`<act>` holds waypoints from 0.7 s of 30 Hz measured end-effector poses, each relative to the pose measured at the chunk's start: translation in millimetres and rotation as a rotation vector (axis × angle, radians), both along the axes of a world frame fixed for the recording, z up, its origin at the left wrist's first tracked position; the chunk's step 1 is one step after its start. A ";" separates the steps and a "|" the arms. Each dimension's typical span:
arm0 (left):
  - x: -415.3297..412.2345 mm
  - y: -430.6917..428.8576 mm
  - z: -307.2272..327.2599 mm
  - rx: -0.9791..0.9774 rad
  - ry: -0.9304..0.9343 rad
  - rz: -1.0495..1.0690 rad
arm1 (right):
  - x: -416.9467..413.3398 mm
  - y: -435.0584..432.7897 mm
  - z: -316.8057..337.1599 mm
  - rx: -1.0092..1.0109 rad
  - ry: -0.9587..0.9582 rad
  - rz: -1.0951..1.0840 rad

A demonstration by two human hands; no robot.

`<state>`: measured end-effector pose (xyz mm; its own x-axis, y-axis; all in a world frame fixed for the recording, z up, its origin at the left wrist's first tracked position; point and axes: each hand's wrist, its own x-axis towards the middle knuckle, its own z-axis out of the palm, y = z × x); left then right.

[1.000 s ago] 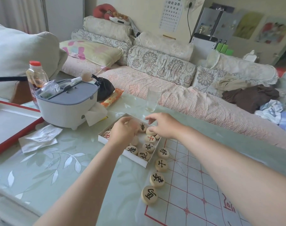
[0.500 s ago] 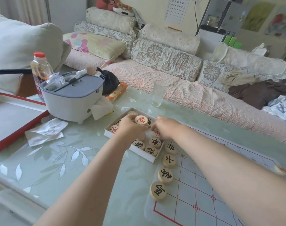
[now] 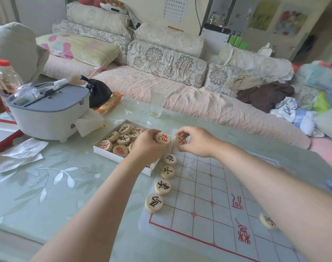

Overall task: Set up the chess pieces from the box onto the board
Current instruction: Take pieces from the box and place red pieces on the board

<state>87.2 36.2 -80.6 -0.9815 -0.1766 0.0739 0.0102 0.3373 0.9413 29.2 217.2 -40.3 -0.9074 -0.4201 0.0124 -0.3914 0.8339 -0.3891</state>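
A shallow white box (image 3: 106,152) holds several round wooden chess pieces marked in red or black. To its right lies the plastic board sheet (image 3: 214,208) with red grid lines. Several black-marked pieces stand in a column along the board's left edge, the nearest one (image 3: 153,203) at the bottom. My left hand (image 3: 148,146) holds a red-marked piece (image 3: 163,138) above the box's right end. My right hand (image 3: 195,141) pinches a black-marked piece (image 3: 180,140) over the board's far left corner. A lone piece (image 3: 267,221) lies near my right forearm.
A grey-lidded white tub (image 3: 47,112) stands left of the box, with a bottle (image 3: 5,78) behind it and crumpled tissues (image 3: 21,154) in front. A drinking glass (image 3: 157,102) stands beyond the box. A sofa with cushions runs along the table's far side.
Both hands have come up out of the box, each with a piece. They moved right toward the board's far left corner. The camera tilted down and closer.
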 end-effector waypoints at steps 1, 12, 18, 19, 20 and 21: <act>3.0 11.2 1.4 -0.040 0.005 -0.028 | 9.9 15.6 2.5 0.001 -0.009 -0.032; 45.8 153.3 2.1 -0.376 -0.021 -0.432 | 95.6 191.8 -19.8 -0.120 -0.047 -0.342; 56.5 222.1 -6.0 -0.532 0.019 -0.544 | 122.4 262.8 -35.4 -0.159 -0.041 -0.465; 56.4 233.0 -6.1 -0.533 0.022 -0.554 | 123.9 275.4 -32.7 -0.178 -0.025 -0.498; 55.8 244.0 -5.2 -0.529 0.024 -0.563 | 124.6 289.0 -30.7 -0.203 -0.003 -0.536; 54.4 255.7 -3.6 -0.526 0.027 -0.573 | 125.3 303.1 -29.2 -0.223 0.020 -0.577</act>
<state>141.6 291.9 -84.2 -0.9057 0.4227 0.0325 0.3385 0.6749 0.6557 154.4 520.3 -69.6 -0.9863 0.1527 0.0630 0.0891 0.8128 -0.5757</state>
